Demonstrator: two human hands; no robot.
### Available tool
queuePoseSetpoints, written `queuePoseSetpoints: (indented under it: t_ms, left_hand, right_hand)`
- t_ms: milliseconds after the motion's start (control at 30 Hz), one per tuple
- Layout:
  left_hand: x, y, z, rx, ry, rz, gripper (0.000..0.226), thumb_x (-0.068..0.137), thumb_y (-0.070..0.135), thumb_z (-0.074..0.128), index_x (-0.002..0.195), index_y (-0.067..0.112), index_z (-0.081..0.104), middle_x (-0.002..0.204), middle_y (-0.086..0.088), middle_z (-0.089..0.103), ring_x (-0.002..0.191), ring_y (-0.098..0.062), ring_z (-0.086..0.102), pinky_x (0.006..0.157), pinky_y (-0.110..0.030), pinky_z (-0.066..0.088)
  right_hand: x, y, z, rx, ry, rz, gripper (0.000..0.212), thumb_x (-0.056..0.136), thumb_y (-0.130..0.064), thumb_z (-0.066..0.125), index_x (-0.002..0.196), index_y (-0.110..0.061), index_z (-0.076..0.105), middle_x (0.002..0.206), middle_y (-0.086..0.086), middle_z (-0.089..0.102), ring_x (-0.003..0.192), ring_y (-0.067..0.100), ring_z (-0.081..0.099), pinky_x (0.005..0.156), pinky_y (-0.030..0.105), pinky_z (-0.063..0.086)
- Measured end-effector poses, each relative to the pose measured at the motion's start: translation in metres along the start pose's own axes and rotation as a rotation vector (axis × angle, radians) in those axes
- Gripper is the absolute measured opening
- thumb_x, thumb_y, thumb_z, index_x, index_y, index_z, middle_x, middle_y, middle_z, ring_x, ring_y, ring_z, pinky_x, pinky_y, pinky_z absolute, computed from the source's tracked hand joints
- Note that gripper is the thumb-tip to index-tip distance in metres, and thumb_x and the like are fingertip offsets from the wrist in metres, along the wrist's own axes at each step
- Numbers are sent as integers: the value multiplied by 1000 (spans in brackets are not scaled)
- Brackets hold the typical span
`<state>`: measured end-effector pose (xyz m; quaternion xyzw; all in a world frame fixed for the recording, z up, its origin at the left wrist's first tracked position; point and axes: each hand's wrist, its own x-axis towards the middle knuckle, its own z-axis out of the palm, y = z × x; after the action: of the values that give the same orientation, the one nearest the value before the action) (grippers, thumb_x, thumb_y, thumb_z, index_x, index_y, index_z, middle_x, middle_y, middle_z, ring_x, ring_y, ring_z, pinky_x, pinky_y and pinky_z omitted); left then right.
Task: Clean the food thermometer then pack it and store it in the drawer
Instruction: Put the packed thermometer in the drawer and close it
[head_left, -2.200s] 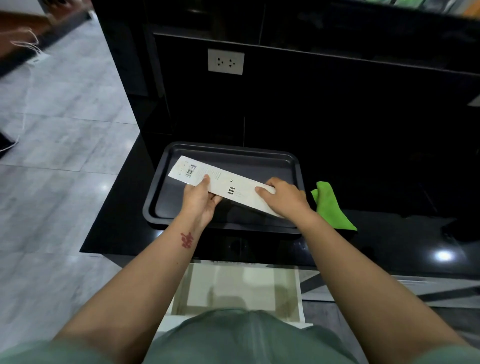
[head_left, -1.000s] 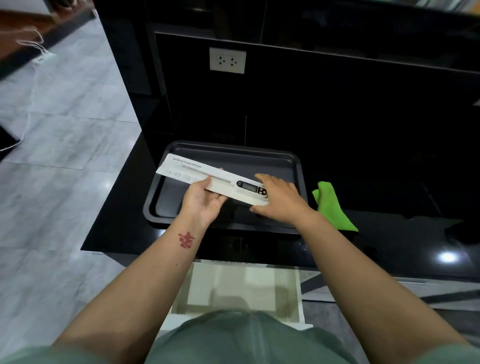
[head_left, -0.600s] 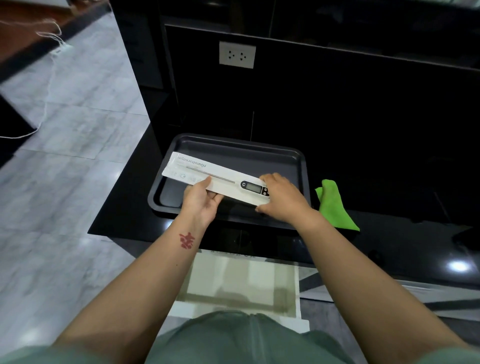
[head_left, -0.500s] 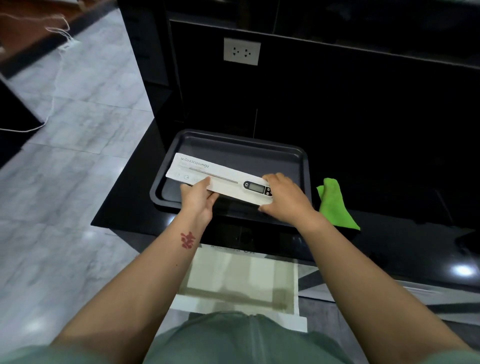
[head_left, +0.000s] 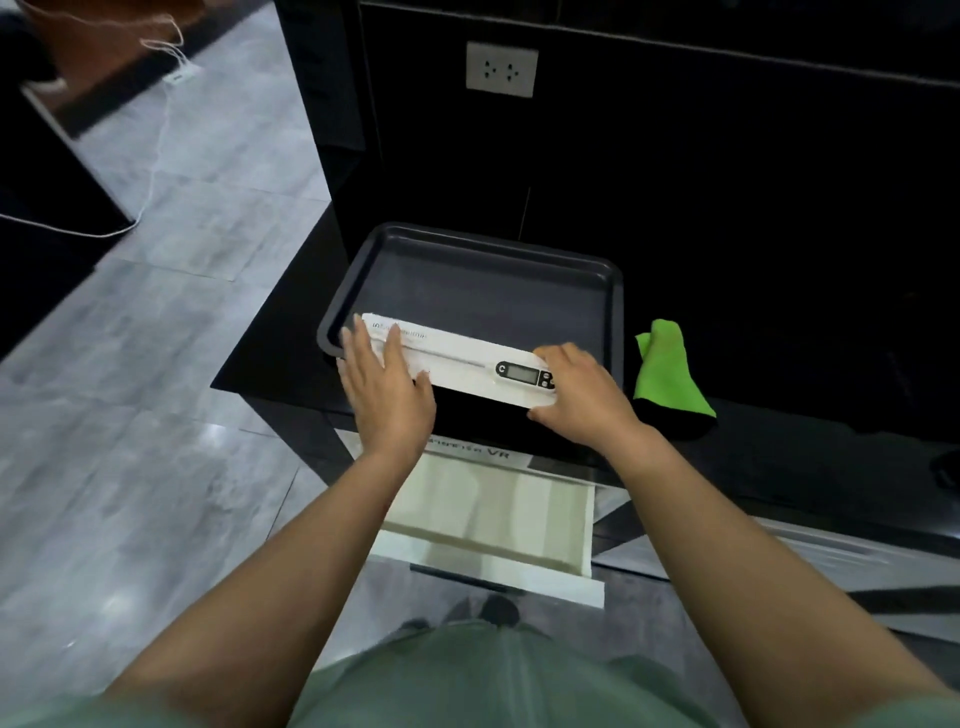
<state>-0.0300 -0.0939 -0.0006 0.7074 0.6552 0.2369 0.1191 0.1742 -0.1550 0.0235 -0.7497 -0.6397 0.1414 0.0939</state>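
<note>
The long white thermometer pack (head_left: 457, 353) shows the thermometer's black display (head_left: 522, 371) near its right end. It lies slanted over the front rim of the black tray (head_left: 467, 270). My right hand (head_left: 582, 400) grips the pack's right end. My left hand (head_left: 387, 395) is palm down with fingers spread flat over the pack's left end, not gripping it. Below the counter edge the drawer (head_left: 488, 519) stands pulled out, with a pale cream inside.
A green cloth (head_left: 670, 369) lies on the black counter (head_left: 810, 431) right of the tray. A white wall socket (head_left: 501, 70) sits on the dark panel behind. Grey tiled floor (head_left: 156, 415) spreads to the left, with a white cable (head_left: 150, 171) across it.
My left hand has let go of its grip under the pack and now lies flat and spread over its left end. The pack has come nearer the tray's front rim.
</note>
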Motion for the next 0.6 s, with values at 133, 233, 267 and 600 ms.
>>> queuePoseSetpoints:
  t_ms: [133, 233, 267, 600]
  left_hand:
    - [-12, -15, -2, 128, -101, 280, 53, 98, 34, 46, 147, 16, 37, 162, -9, 14, 151, -28, -1, 121, -47, -3]
    - [-26, -30, -2, 157, -168, 431, 60, 97, 50, 35, 147, 17, 38, 160, -6, 24, 151, -25, 5, 120, -47, -4]
    - [-31, -36, -2, 175, -192, 462, 65, 96, 55, 28, 148, 17, 37, 160, -4, 24, 151, -24, 4, 120, -45, -6]
    - [-94, -87, -9, 185, -443, 542, 63, 99, 54, 25, 152, 20, 27, 162, 0, 19, 151, -16, 2, 122, -40, -5]
  right_hand:
    - [-18, -2, 4, 15, -15, 15, 74, 73, -31, 75, 138, -21, 41, 130, 5, 47, 122, 28, 44, 102, 36, 39]
    - [-36, -8, 10, 25, -34, 32, 73, 73, -31, 75, 137, -21, 42, 128, 4, 48, 120, 27, 44, 99, 35, 39]
    - [-43, -11, 14, 27, -38, 33, 72, 72, -32, 75, 136, -21, 43, 127, 4, 49, 120, 26, 44, 98, 35, 39]
    - [-109, -33, 65, 38, -192, 143, 79, 76, -38, 75, 142, -19, 36, 134, 4, 44, 127, 25, 40, 106, 36, 37]
